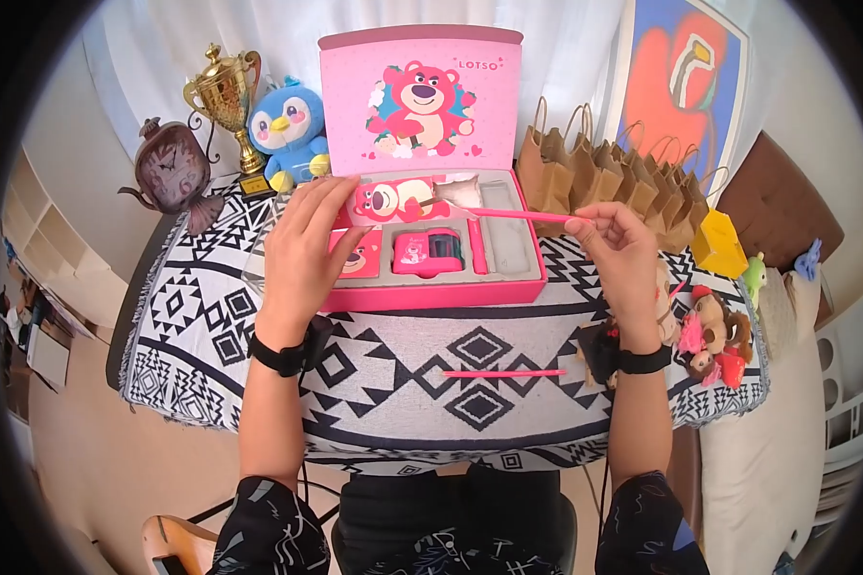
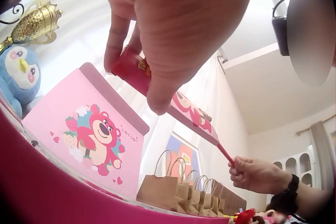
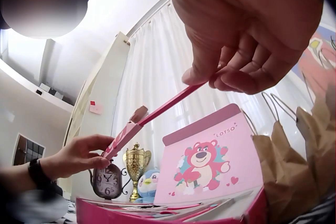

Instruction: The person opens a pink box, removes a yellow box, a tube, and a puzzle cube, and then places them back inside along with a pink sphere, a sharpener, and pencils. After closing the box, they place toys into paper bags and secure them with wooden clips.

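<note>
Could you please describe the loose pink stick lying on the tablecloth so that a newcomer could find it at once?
Start at the open pink gift box on the black-and-white tablecloth. Nearer the person, between the forearms, lies a thin pink stick. Unlike the one both hands hold above the box, nothing touches it.

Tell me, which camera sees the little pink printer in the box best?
The head view: the pink printer sits plainly in the gift box, seen from above. Both wrist views look up from below the box rim, so they show only its lid, not the printer.

bare forearms; black strap behind left hand (image 1: pixel 302 251) and right hand (image 1: pixel 626 257); dark patterned short sleeves above.
</note>
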`<state>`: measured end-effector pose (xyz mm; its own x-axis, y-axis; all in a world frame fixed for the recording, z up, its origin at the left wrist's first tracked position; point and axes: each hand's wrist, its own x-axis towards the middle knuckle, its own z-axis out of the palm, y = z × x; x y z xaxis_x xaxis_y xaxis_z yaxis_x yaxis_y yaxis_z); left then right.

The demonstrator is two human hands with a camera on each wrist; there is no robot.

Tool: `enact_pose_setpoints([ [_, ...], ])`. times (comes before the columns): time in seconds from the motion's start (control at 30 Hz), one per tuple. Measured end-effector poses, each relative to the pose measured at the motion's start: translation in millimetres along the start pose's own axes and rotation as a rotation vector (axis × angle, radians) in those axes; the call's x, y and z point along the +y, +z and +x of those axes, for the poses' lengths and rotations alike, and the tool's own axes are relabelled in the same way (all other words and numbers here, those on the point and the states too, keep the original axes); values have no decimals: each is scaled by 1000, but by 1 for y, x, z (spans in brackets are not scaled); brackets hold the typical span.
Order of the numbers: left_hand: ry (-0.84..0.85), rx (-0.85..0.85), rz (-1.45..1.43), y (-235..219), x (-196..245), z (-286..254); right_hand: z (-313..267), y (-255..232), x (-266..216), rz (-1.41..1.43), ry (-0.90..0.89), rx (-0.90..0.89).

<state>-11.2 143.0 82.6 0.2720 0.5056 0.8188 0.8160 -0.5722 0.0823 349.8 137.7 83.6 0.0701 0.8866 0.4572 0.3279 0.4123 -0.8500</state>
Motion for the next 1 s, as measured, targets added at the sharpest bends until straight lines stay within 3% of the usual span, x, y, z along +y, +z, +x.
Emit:
enact_pose_setpoints([
  [0.07,-25,-5,-19,3,0,-3,-1,4,11,204,6,31],
  [0.27,0,-50,-68,8,5,-5,-7,14,9,409,14,78],
  [0.33,88,-77,-22,6,9,-3,-9,13,11,427,5,75],
  [0.5,27,-69,-124,12,16,-7,-13,16,11,415,-44,36],
  [0.63,105,-66,-91,11,17,-6,-18,22,11,416,-59,-22],
  [0.8,96,-63,-113,13,16,-9,-18,21,6,136,-186,-130],
  [0.9,16,-51,-139,14,9,-10,-17,9,-4,62,5,-72],
  [0.93,3,-35,-142,13,7,-10,-17,-3,-6,-223,-32,-177],
  [0.97,-12,-38,-134,13,5,-10,-18,-5,-10,-220,-30,-194],
  [1.0,11,-5,-120,13,3,-9,-21,-6,-14,-326,-27,-436],
])
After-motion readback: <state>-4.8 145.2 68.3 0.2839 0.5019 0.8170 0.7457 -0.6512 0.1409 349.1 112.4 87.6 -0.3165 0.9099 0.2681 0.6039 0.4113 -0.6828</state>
